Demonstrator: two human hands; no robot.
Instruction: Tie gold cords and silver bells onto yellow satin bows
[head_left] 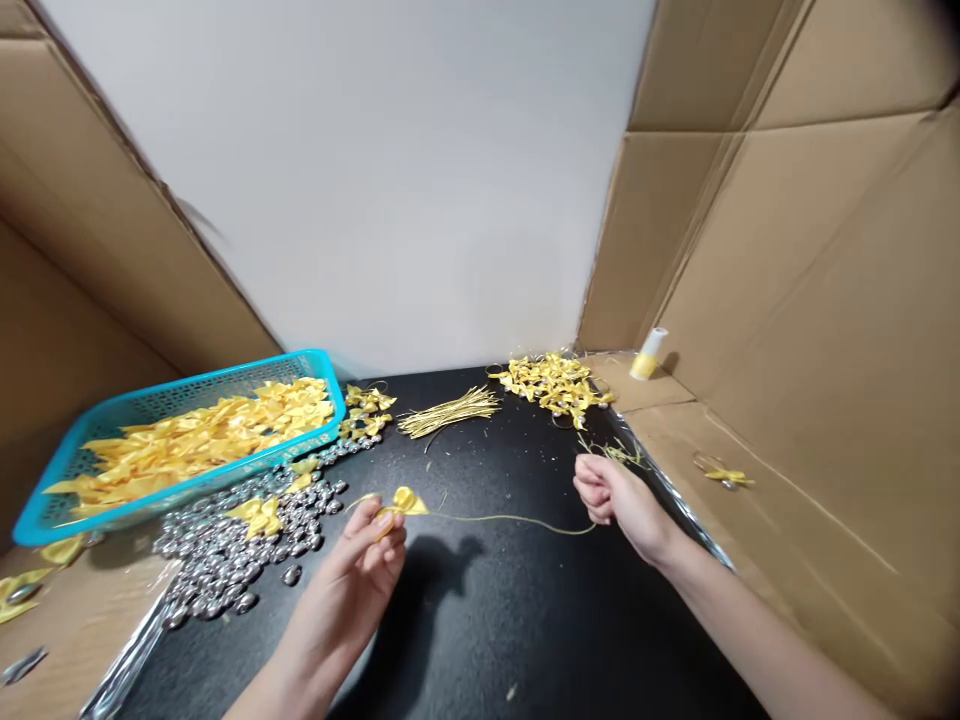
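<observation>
A white panel (390,180) and cardboard walls (847,300) enclose a black tabletop (487,640), where a person works bare-handed. At left, a blue basket (214,388) holds a deep supply of yellow bows (225,430), with silver beads (232,540) spread along its near side. At center, the left hand (367,560) pinches one bow between thumb and fingers, while the right hand (611,500), curled into a loose fist well apart from it, appears to grip the far end of a cord. At the back right sits a heap of bows with beads and loops (551,385), apparently finished pieces; a bundle of cut cords (450,410) lies beside it, awaiting use. The stocked basket suggests that much of the work remains. The held bow (405,500), above the table's middle, looks only partway done: its cord (517,517) stretches slack toward the right hand, and whether it is knotted cannot be told.
</observation>
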